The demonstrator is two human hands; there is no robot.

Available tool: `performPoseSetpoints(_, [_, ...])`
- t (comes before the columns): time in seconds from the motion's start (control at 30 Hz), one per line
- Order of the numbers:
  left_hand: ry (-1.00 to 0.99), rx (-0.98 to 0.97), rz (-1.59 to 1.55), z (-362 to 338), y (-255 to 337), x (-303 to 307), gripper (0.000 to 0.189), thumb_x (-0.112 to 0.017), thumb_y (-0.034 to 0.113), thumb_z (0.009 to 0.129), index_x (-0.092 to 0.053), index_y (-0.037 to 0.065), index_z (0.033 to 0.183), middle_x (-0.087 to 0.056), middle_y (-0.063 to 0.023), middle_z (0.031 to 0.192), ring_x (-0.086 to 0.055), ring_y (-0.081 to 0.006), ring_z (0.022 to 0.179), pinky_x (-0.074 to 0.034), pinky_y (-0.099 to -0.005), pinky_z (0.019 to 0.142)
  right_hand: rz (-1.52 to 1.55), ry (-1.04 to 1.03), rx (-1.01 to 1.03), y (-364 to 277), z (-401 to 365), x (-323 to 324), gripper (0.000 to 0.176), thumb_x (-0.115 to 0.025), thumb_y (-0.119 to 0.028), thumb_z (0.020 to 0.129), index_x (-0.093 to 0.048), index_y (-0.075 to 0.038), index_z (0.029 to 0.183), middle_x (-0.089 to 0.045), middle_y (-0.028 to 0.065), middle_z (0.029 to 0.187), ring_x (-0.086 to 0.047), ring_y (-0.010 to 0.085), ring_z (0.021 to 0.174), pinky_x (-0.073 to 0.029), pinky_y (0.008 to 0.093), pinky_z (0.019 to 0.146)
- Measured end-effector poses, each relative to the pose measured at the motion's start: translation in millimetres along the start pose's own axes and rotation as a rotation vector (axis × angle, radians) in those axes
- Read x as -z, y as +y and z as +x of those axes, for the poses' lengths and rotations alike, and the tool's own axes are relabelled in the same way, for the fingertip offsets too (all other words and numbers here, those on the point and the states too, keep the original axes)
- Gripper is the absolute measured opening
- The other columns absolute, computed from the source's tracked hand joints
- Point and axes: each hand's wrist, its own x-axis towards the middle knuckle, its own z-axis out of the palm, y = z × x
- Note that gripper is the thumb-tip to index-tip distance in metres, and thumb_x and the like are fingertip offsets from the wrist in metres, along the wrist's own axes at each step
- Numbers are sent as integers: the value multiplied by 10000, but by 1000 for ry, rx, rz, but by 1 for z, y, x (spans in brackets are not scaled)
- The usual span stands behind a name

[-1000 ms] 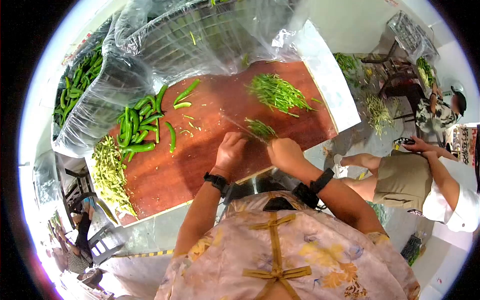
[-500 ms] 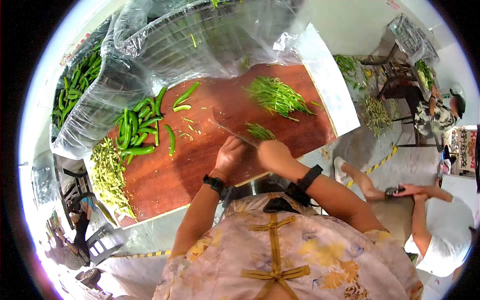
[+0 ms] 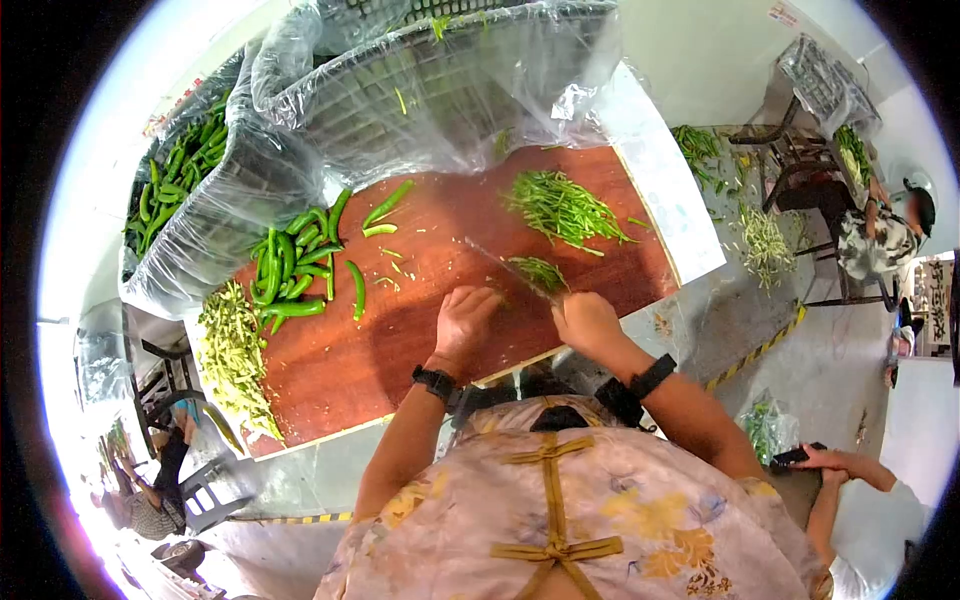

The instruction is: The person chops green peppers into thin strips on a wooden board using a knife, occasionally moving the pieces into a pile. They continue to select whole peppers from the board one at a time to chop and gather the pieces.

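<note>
My right hand [image 3: 592, 325] is closed round a knife, its handle hidden in my fist. The thin knife blade [image 3: 505, 262] points up and left over the board. My left hand [image 3: 467, 322] is curled low over the red-brown tabletop [image 3: 410, 340], to the left of the knife; anything inside its fingers is hidden. Beyond the blade and my right hand lies a small heap of sliced green pepper [image 3: 540, 271]. Farther back is a larger pile of green pepper strips [image 3: 568, 208]. Whole green chili peppers [image 3: 290, 262] lie on the left side, with a cut pepper piece [image 3: 380, 230] nearby.
Pale green trimmings [image 3: 232, 355] heap at the left edge. Plastic-lined crates [image 3: 430, 95] stand along the back; one holds green peppers [image 3: 180, 175]. A white panel [image 3: 672, 190] borders the right side. Other people [image 3: 875, 235] are at right and far left.
My right hand with the knife has moved right, away from my left hand. My left hand stays curled near the same spot. The view has shifted slightly.
</note>
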Motion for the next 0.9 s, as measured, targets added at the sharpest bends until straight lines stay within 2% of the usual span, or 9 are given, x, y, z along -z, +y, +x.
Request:
performPoseSetpoints(0.07, [-38, 0, 1, -4, -2, -3, 260, -570, -23, 730, -622, 38, 977, -607, -112, 1025, -568, -309, 940, -493, -397, 788, 2, -37, -25, -1, -9, 0, 308, -544, -254, 838, -609, 22, 717, -593, 239, 687, -579, 433, 677, -460, 524, 637])
performPoseSetpoints(0.13, [-18, 79, -58, -7, 2, -5, 215, -607, 1, 721, -624, 28, 933, -598, -119, 1023, -565, -322, 934, -489, -405, 790, 26, -136, -44, -1, -15, -1, 307, -548, -262, 836, -608, 21, 732, -596, 238, 694, -578, 434, 684, -454, 525, 641])
performPoseSetpoints(0.33, [42, 65, 13, -10, 11, -1, 211, -686, 47, 697, -628, 24, 898, -576, -133, 1024, -555, -347, 933, -485, -410, 800, 73, -103, -3, -4, -27, -1, 313, -508, -252, 845, -641, 4, 724, -610, 251, 711, -602, 433, 685, -478, 524, 674])
performPoseSetpoints(0.63, [40, 104, -73, -10, 11, 0, 162, -678, 23, 685, -625, 18, 838, -590, -139, 966, -557, -340, 932, -483, -410, 793, 55, -134, 68, -7, -32, -6, 335, -548, -273, 832, -613, 26, 694, -591, 259, 687, -580, 443, 680, -454, 525, 643])
performPoseSetpoints(0.9, [50, 102, -108, -10, 9, -1, 156, -669, 18, 687, -619, 17, 834, -588, -140, 947, -554, -345, 921, -481, -412, 779, 44, -160, 36, -24, -12, -12, 329, -547, -261, 828, -618, 24, 680, -595, 252, 689, -586, 434, 686, -458, 522, 640])
